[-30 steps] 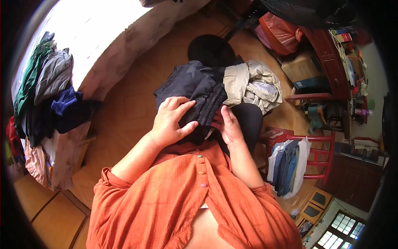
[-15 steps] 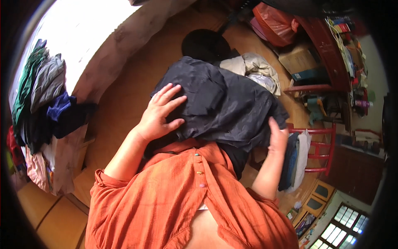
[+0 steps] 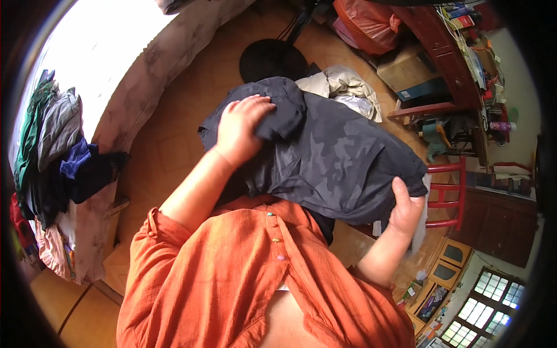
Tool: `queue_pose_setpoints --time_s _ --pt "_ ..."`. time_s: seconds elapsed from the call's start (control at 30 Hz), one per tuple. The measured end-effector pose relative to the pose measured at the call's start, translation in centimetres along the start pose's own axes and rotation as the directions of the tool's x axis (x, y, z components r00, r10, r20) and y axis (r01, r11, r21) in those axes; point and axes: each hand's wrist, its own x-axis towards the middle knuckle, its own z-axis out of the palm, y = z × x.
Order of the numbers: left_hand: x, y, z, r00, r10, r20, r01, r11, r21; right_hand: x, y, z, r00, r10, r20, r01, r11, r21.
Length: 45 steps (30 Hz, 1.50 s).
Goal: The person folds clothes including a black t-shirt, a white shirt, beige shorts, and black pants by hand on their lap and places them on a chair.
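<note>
A dark grey camouflage garment (image 3: 336, 156) lies across my lap, its left part bunched into a rounded fold. Whether it is trousers or a top I cannot tell. My left hand (image 3: 243, 129) rests on that bunched part, palm down with fingers stretched out over the cloth. At the other end, my right hand (image 3: 406, 206) grips the garment's edge, thumb on top and the other fingers hidden beneath. The cloth between the two hands is spread fairly smooth, with some wrinkles.
Beyond the garment lie a cream cloth bundle (image 3: 342, 87) and a round black base (image 3: 272, 61) on the tiled floor. Clothes (image 3: 58, 139) are piled at the left by a pale ledge. At the right stand a red chair (image 3: 447, 203), a cardboard box (image 3: 406, 72) and a red plastic bag (image 3: 368, 23).
My right hand has drawn the garment's edge out to the right and nearer. My left hand has slid up and right over the bunched part. More camouflage cloth lies spread between them.
</note>
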Motion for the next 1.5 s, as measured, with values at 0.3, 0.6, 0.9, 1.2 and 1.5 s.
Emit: queue_pose_setpoints --time_s 0.3,0.6,0.9,1.2,1.5 --pt "-3.6 -19.5 -11.0 0.637 -0.764 0.102 -0.188 -0.282 -0.941 6.9 -3.6 -14.3 0.931 0.121 -0.343 -0.208 0.951 -0.229" --pt "-7.2 -24.2 -5.0 0.431 -0.868 0.249 -0.175 -0.351 -0.920 10.9 -1.5 -19.7 0.848 0.343 -0.404 -0.466 0.845 -0.261" --pt "-10.3 -24.8 -9.1 0.615 -0.709 0.346 -0.045 -0.470 -0.882 9.3 -1.8 -25.5 0.852 0.391 -0.349 -0.503 0.795 -0.338" --pt "-17.7 -32.9 2.9 0.342 -0.742 0.576 0.179 -0.550 -0.816 5.6 6.8 -24.6 0.813 0.487 -0.319 -0.581 0.655 -0.482" --pt "-17.2 -29.2 7.2 0.334 -0.899 0.284 0.886 0.197 -0.419 4.1 6.2 -22.1 0.813 0.454 -0.364 -0.582 0.652 -0.486"
